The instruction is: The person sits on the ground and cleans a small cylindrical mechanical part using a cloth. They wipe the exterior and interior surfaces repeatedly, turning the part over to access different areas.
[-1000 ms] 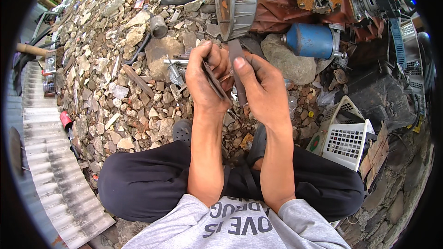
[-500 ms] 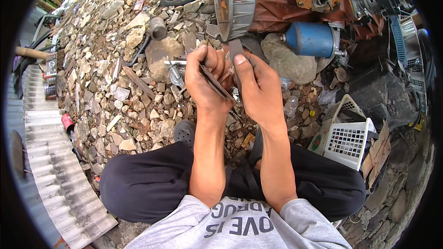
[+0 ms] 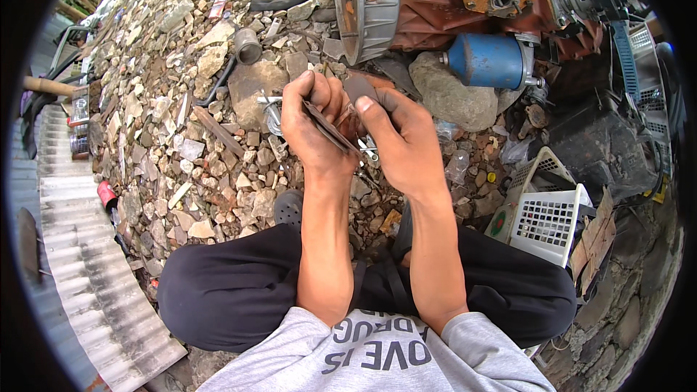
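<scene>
My left hand (image 3: 308, 131) is closed around a dark, thin, flat piece (image 3: 331, 129), its edge slanting across the palm. My right hand (image 3: 408, 141) pinches a grey-brown strip (image 3: 359, 86), thumb on top; it looks like sandpaper. The two hands nearly meet in front of me, above the stony ground. Between them shows a small reddish-brown part, mostly hidden by fingers, so its kind is unclear. Just left of my left hand, a silvery metal part (image 3: 272, 115) lies by a flat stone (image 3: 255, 91).
A large rusty-red machine housing (image 3: 450, 18) with a blue cylinder (image 3: 485, 62) stands at the far right, near a boulder (image 3: 454, 94). White plastic baskets (image 3: 546, 226) sit on the right. Corrugated sheet (image 3: 94, 261) runs along the left. A metal sleeve (image 3: 247, 46) lies among the stones.
Both hands have shifted slightly left. The strip in my right hand has tipped from nearly upright to leaning left, lower over the left fingers.
</scene>
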### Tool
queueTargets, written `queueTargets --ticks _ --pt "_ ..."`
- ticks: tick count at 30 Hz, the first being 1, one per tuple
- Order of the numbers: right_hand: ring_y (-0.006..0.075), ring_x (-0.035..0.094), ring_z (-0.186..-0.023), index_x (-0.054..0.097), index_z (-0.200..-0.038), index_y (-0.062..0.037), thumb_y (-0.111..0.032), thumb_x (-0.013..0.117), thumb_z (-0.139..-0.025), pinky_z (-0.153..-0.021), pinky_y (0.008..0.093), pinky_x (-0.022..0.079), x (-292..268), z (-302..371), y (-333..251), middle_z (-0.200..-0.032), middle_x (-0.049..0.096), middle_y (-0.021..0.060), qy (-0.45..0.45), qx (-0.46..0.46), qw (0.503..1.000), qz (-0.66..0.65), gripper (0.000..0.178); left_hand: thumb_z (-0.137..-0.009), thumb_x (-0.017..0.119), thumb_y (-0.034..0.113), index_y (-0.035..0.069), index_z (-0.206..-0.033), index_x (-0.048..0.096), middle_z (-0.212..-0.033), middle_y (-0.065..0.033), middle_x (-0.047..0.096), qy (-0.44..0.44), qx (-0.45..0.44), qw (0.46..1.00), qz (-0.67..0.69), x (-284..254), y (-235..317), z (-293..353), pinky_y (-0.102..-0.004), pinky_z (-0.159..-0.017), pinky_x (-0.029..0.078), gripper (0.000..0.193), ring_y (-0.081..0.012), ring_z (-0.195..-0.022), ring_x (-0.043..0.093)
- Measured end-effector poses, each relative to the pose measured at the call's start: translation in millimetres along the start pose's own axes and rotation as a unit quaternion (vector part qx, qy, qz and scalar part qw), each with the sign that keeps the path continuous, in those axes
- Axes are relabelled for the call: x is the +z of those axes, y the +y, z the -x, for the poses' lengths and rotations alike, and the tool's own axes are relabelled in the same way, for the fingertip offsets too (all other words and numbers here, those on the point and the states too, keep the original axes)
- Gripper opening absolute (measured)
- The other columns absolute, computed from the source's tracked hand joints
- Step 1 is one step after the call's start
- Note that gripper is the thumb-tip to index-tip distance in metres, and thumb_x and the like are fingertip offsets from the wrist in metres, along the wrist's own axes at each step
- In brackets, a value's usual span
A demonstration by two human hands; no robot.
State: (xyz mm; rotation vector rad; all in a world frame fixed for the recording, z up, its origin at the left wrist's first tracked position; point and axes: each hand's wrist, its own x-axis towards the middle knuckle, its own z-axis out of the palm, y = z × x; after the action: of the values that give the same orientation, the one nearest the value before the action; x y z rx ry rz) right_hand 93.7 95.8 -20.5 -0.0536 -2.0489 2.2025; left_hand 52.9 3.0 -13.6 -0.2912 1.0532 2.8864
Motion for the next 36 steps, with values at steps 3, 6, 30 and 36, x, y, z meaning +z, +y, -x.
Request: queueTargets --ticks 3,6,30,36 --pt "0.0081 0.056 -0.073 0.063 -0.103 0.0051 -0.016 0.054 -0.098 -0.066 0.0267 0.046 6 0 -4 -0.079 0.065 0.0052 0.028 0.040 0.999 -0.013 0.023 -0.091 0.048 0.033 0.019 -0.059 0.029 -0.055 0.0064 0.026 -0.010 -0.012 1.000 0.003 -2 2 0 -0.0225 -0.038 0.016 0.040 -0.0059 -0.044 0.019" --pt "0.0071 0.055 -0.072 0.063 -0.099 0.0050 -0.016 0.055 -0.098 -0.064 0.0252 0.045 5 -1 -9 -0.078 0.064 0.0043 0.032 0.065 0.997 -0.030 0.023 -0.091 0.048 0.033 0.019 -0.059 0.028 -0.055 0.0063 0.026 -0.032 -0.015 0.999 0.009 -4 0 1 -0.0223 -0.039 0.016 0.040 -0.0056 -0.044 0.019" --pt "0.0052 0.052 -0.069 0.061 -0.097 0.0048 -0.014 0.054 -0.097 -0.060 0.0243 0.043 1 2 -13 -0.075 0.060 0.0003 0.002 0.039 0.999 -0.011 0.020 -0.090 0.049 0.033 0.020 -0.060 0.028 -0.056 0.0081 0.027 0.029 -0.062 0.998 -0.004 6 9 3 -0.0205 -0.038 0.016 0.039 -0.0053 -0.044 0.019" --pt "0.0054 0.052 -0.069 0.062 -0.096 0.0042 -0.014 0.054 -0.097 -0.060 0.0239 0.043 6 0 1 -0.074 0.060 0.0004 0.019 -0.003 0.997 -0.079 0.020 -0.090 0.048 0.033 0.021 -0.059 0.028 -0.055 0.0079 0.026 0.017 -0.069 0.997 -0.001 2 6 1 -0.0225 -0.039 0.018 0.039 -0.0061 -0.044 0.020"
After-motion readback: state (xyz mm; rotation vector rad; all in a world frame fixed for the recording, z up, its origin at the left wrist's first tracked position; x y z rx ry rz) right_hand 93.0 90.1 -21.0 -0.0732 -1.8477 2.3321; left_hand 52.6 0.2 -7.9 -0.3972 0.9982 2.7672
